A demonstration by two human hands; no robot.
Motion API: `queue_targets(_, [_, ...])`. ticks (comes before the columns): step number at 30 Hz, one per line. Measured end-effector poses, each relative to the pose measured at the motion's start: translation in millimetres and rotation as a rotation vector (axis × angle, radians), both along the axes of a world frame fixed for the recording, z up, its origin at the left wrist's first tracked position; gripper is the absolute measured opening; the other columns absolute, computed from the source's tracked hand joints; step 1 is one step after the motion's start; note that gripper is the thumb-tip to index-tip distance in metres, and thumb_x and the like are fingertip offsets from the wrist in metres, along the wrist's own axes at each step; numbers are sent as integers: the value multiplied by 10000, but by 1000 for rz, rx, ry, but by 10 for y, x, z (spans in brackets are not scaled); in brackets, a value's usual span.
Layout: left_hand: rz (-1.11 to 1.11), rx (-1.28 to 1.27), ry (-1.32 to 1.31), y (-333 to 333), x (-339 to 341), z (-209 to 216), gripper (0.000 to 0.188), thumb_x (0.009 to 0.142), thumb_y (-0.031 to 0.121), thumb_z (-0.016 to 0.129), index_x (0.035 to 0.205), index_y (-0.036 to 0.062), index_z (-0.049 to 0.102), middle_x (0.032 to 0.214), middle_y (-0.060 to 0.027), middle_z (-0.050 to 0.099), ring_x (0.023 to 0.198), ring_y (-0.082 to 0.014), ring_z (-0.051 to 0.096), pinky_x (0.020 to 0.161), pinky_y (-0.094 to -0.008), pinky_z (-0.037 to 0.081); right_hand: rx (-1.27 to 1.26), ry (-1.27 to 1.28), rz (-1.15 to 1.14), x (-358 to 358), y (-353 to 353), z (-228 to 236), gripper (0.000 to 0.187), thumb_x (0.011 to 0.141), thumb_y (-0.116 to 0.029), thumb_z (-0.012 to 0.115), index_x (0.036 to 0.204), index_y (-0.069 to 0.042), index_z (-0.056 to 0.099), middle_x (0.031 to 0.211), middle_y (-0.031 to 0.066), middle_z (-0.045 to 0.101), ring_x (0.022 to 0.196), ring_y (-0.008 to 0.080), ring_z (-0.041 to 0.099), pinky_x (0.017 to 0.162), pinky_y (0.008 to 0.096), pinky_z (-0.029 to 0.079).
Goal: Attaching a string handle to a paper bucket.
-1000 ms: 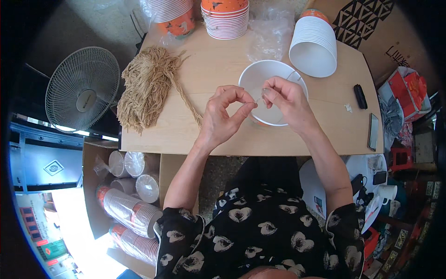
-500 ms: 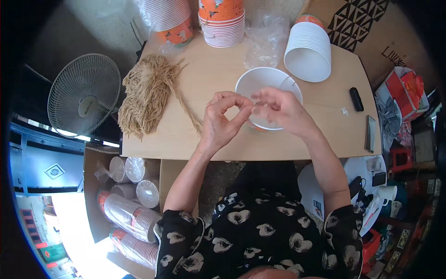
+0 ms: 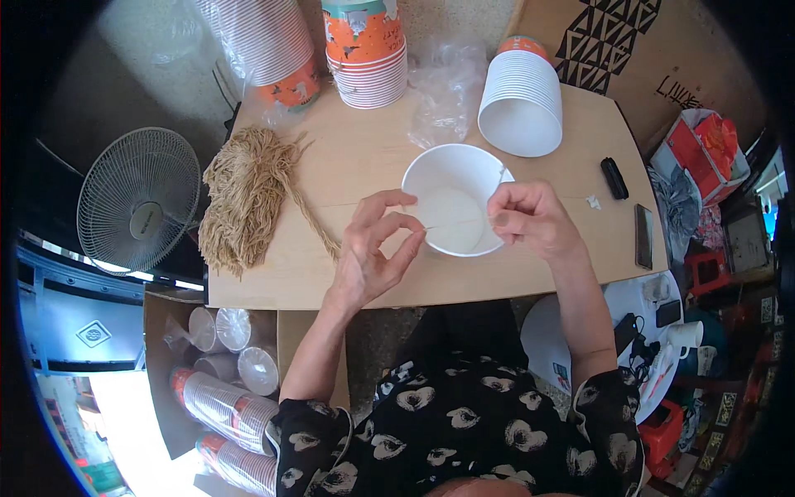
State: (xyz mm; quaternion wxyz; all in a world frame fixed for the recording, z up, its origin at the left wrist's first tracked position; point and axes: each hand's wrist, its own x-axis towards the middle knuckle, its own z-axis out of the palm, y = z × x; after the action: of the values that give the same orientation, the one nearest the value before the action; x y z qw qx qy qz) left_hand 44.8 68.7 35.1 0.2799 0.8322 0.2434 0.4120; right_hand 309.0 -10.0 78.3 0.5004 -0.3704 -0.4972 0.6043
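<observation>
Over a white paper bucket (image 3: 422,178) on the table, my two hands face each other. A thin, pale strand (image 3: 451,224) stretches between them; it is too fine to tell its exact kind. My left hand (image 3: 368,248) pinches one end between thumb and a finger, the other fingers loosely bent. The strand's other end runs to my right hand (image 3: 538,222), whose fingers are pressed together near the bucket's right rim. A small slit or mark shows on that rim. To the left lies a thick bundle of tan twine (image 3: 244,199), with a twisted tail reaching toward my left hand.
Stacked paper buckets (image 3: 520,99), more orange-printed stacks (image 3: 364,54) and crumpled clear plastic (image 3: 447,91) line the table's back. A black case (image 3: 614,178) and a phone (image 3: 643,236) lie at right. A fan (image 3: 141,199) and a carton (image 3: 166,389) of wrapped buckets stand left.
My hands have moved apart, drawing the thin strand out between them. The right hand's fingers have closed from a loose, blurred pose. The whole view has shifted slightly.
</observation>
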Motion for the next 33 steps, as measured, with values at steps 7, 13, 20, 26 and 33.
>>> queue_targets(7, [32, -158, -121, 129, 217, -15, 133, 831, 26, 750, 946, -3, 689, 1212, -197, 680, 1047, -291, 695, 886, -389, 563, 62, -158, 109, 6, 74, 153, 131, 932, -121, 706, 960, 6, 683, 738, -21, 605, 624, 36, 506, 560, 204, 371])
queue_targets(13, [-20, -420, -276, 225, 202, -215, 189, 899, 40, 728, 1075, -22, 704, 944, -90, 730, 816, -116, 683, 704, -263, 567, 39, -297, -240, 204, 444, 194, 132, 924, -117, 679, 1019, -25, 686, 740, -57, 566, 585, 7, 437, 509, 187, 311])
queue_targets(20, [-10, -419, -156, 202, 133, -137, 111, 902, 31, 731, 1004, -10, 742, 833, -46, 680, 664, -73, 596, 587, -232, 485, -240, -382, -84, 531, 737, -281, 144, 921, -190, 715, 971, -57, 699, 727, -66, 587, 555, -2, 451, 481, 174, 313])
queue_targets(26, [-63, -346, -232, 325, 38, 44, 66, 902, 24, 736, 961, -3, 743, 829, -12, 652, 695, -57, 589, 619, -220, 481, 42, -833, 194, 110, 630, 189, 359, 846, -312, 810, 1027, -34, 674, 716, -28, 593, 622, 66, 524, 546, 264, 389])
queue_targets(33, [-156, -583, -523, 363, -198, -81, 202, 960, 80, 663, 1145, 14, 708, 1141, -75, 657, 983, -129, 615, 846, -257, 511, 222, -1112, 49, -235, 586, 517, 189, 930, -141, 666, 1059, -3, 664, 765, 116, 636, 680, 192, 594, 647, 360, 484])
